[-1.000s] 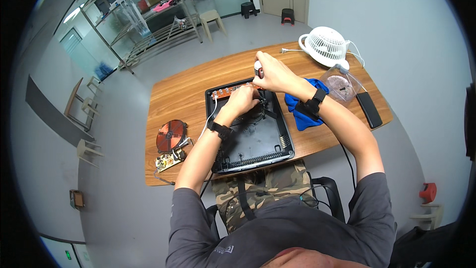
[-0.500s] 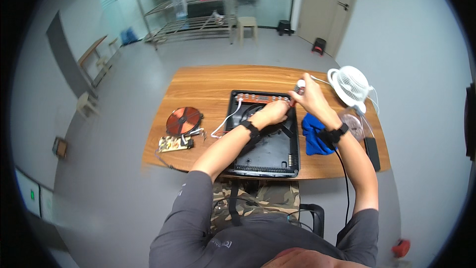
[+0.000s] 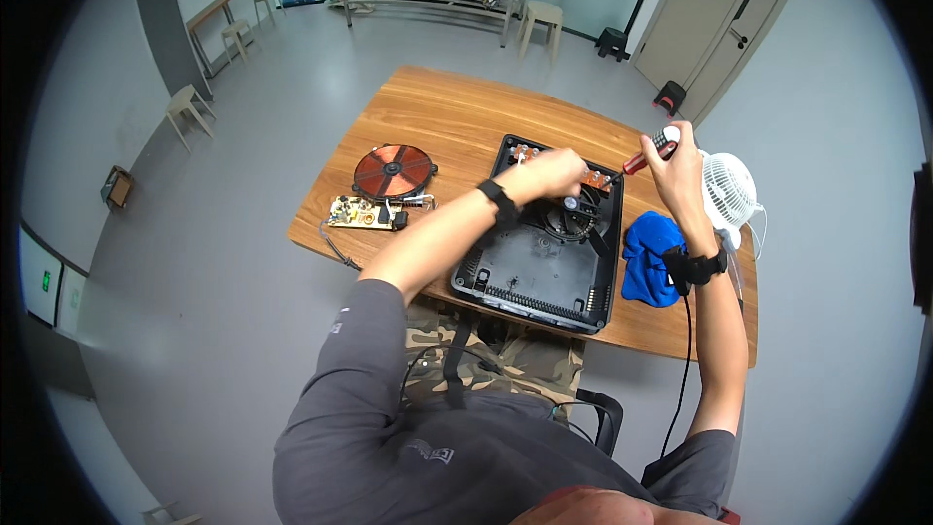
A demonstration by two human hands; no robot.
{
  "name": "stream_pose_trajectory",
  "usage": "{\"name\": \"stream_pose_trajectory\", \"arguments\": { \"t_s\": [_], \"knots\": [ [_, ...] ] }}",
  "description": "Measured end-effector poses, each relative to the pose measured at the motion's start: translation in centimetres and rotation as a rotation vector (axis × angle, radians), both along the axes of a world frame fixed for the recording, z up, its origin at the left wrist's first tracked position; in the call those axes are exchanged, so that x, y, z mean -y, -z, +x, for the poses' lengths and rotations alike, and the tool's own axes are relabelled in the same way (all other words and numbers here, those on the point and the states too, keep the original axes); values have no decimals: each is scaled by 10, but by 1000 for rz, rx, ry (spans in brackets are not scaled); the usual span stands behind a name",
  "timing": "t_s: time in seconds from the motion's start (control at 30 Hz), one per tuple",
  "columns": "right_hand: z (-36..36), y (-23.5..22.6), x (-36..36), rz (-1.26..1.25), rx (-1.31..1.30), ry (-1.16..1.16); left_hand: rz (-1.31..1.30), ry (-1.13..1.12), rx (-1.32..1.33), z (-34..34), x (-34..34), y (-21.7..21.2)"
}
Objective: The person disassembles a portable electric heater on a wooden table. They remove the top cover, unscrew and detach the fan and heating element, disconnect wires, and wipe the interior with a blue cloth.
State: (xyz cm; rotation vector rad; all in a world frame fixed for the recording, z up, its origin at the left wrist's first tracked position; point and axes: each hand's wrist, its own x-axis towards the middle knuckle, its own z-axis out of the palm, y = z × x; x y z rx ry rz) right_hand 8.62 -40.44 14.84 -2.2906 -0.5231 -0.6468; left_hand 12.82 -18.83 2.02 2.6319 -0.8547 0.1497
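In front of me lies an open black plastic housing (image 3: pixel 525 277) with a black fan (image 3: pixel 569 219) inside. A narrow orange-brown circuit board (image 3: pixel 595 178) runs along its far edge. My left hand (image 3: pixel 554 175) is closed over the middle of that board, covering part of it; whatever its fingers grip is hidden. Beyond the housing's far right corner, my right hand (image 3: pixel 677 160) grips a screwdriver (image 3: pixel 638 163) with a red and clear handle. The screwdriver slants down to the left, its shaft reaching the board's right end.
Left on the wooden table (image 3: pixel 457 97) are a copper induction coil (image 3: pixel 394 172) and a circuit board with components (image 3: pixel 367 214), a cable trailing from it. To the right sit a blue cloth (image 3: pixel 649 258) and a white fan (image 3: pixel 727 190). A black cable hangs from my right wrist.
The view has shifted. The screwdriver has gone from nearly upright beside my left hand to a slant, with my right hand farther right. My left hand has moved left along the board.
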Motion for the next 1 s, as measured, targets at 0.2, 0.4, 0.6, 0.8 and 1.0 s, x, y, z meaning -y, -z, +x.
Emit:
{"name": "stream_pose_trajectory", "arguments": {
  "t_s": [0.2,0.4,0.6,0.8,1.0],
  "knots": [
    [5,10,-17,-50,-30,-64,-6,-107,12,2,-136,-2],
    [2,22,-51,-48,-98,-147,118,-258,-230,-22,-187,44],
    [11,39,-77,-93,-91,-211,126,-278,-256,-24,-176,52],
    [14,48,-92,-86,-54,-259,98,-308,-224,-32,-172,33],
    [19,49,-101,-51,-38,-263,-181,-146,-5,-34,-141,-4]
  ]
}}
